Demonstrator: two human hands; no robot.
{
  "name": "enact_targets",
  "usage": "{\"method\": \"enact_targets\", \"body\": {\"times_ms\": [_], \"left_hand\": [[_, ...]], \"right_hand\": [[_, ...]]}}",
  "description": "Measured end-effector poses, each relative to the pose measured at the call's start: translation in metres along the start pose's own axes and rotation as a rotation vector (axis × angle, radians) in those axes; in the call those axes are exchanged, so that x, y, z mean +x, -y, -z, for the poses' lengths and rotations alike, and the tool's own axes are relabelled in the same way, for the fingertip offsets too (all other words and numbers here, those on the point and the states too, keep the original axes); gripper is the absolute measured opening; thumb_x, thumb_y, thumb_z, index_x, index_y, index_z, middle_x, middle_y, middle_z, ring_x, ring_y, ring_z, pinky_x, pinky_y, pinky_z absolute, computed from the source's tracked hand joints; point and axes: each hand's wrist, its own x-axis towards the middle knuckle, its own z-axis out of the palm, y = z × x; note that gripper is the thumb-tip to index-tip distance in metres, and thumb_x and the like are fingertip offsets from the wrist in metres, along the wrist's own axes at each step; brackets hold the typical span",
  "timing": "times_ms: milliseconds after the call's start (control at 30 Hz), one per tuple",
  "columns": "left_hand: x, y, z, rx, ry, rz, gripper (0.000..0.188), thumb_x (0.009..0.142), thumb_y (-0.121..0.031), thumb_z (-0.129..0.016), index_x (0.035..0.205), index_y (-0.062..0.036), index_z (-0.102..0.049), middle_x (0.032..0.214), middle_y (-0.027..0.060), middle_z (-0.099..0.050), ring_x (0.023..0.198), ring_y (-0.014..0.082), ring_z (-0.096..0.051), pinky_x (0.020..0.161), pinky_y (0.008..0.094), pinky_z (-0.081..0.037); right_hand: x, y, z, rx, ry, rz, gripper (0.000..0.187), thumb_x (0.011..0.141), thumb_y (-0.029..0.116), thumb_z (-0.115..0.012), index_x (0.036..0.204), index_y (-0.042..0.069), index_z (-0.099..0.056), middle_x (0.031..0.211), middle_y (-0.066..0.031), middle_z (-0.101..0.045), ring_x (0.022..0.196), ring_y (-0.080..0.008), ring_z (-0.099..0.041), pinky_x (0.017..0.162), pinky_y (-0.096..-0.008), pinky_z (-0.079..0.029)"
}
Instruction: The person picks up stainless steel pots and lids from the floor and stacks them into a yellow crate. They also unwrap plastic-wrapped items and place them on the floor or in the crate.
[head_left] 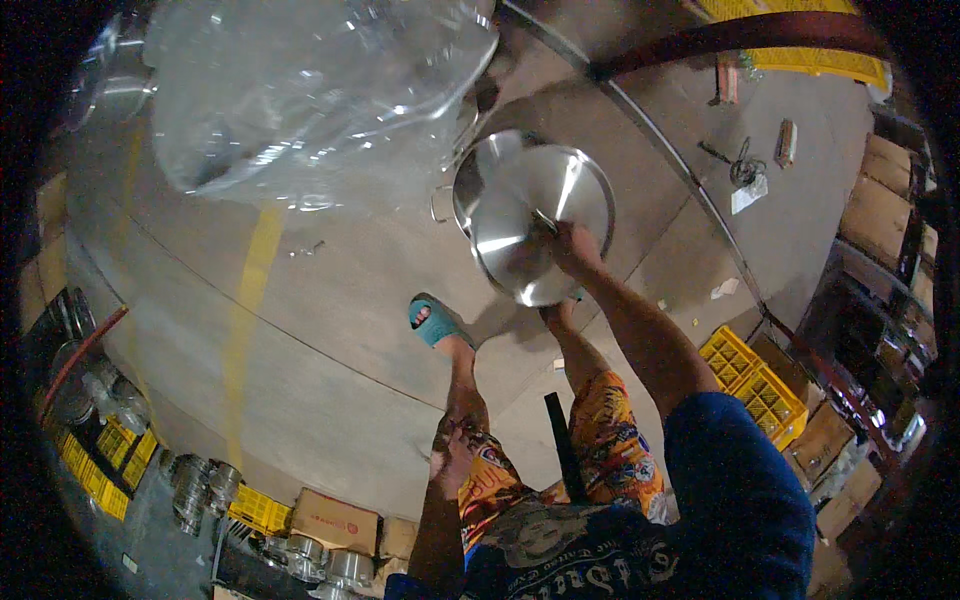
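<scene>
My right hand (pixel 577 248) is closed round the handle of a shiny round metal lid (pixel 508 262). Beneath the lid, partly covered by it, is a stainless steel pot (pixel 484 166) with a loop handle on its left side. I cannot tell whether the lid touches the pot. Down by my left knee, my left hand (pixel 453 457) rests with its fingers laid against the leg and nothing visible in it. A large clear plastic bag or sheet (pixel 310 100) bulges at the upper left, beside the pot.
A dark hose or cable (pixel 680 165) crosses the floor on the right. Yellow crates (pixel 755 385) and cardboard boxes (pixel 880 190) line the right side. More metal pots (pixel 305 555) and a carton (pixel 335 522) stand at the lower left. A yellow line (pixel 250 310) marks the floor.
</scene>
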Motion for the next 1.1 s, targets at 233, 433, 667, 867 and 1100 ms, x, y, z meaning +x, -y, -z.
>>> {"method": "enact_targets", "body": {"times_ms": [233, 433, 667, 867, 1100], "left_hand": [[-0.078, -0.031, -0.009, 0.444, -0.314, -0.100, 0.053, 0.088, -0.035, -0.060, 0.133, -0.0137, -0.040, 0.116, 0.0112, -0.056, 0.099, 0.0281, -0.057, 0.083, 0.0447, -0.049], [-0.159, -0.007, 0.007, 0.472, -0.551, -0.156, 0.050, 0.084, -0.033, -0.064, 0.128, -0.0171, -0.046, 0.111, 0.0087, -0.059, 0.093, 0.0258, -0.059, 0.073, 0.0409, -0.050], [-0.180, 0.085, -0.047, 0.654, -0.340, -0.247, 0.050, 0.084, -0.031, -0.064, 0.128, -0.0177, -0.043, 0.108, 0.0057, -0.058, 0.090, 0.0239, -0.056, 0.076, 0.0426, -0.046], [-0.149, 0.089, -0.080, 0.815, -0.224, -0.288, 0.049, 0.084, -0.033, -0.063, 0.127, -0.0193, -0.043, 0.112, 0.0053, -0.056, 0.096, 0.0251, -0.054, 0.077, 0.0433, -0.045], [-0.113, 0.114, -0.093, 0.800, -0.144, -0.280, 0.047, 0.084, -0.032, -0.060, 0.126, -0.0192, -0.043, 0.115, 0.0053, -0.053, 0.101, 0.0267, -0.051, 0.082, 0.0456, -0.042]], "right_hand": [[-0.145, -0.071, 0.109, -0.158, -0.027, -0.172, 0.052, 0.082, 0.052, -0.058, 0.090, 0.001, -0.065, 0.084, -0.0210, -0.066, 0.081, -0.0405, -0.064, 0.068, -0.0478, -0.049], [-0.254, -0.190, 0.215, -0.143, -0.192, -0.262, 0.041, 0.082, 0.040, -0.061, 0.103, 0.005, -0.057, 0.092, -0.0206, -0.065, 0.086, -0.0389, -0.063, 0.073, -0.0479, -0.048], [-0.414, -0.312, 0.310, -0.157, -0.186, -0.476, 0.037, 0.088, 0.034, -0.049, 0.111, 0.007, -0.058, 0.104, -0.0202, -0.065, 0.095, -0.0366, -0.063, 0.079, -0.0460, -0.050], [-0.578, -0.378, 0.273, 0.047, -0.525, -0.564, 0.028, 0.081, 0.025, -0.060, 0.100, 0.006, -0.064, 0.102, -0.0198, -0.065, 0.093, -0.0394, -0.063, 0.078, -0.0458, -0.050], [-0.749, -0.480, 0.223, 0.056, -0.664, -0.836, 0.029, 0.082, 0.020, -0.053, 0.109, 0.010, -0.052, 0.103, -0.0226, -0.063, 0.093, -0.0414, -0.062, 0.077, -0.0493, -0.050]]}}
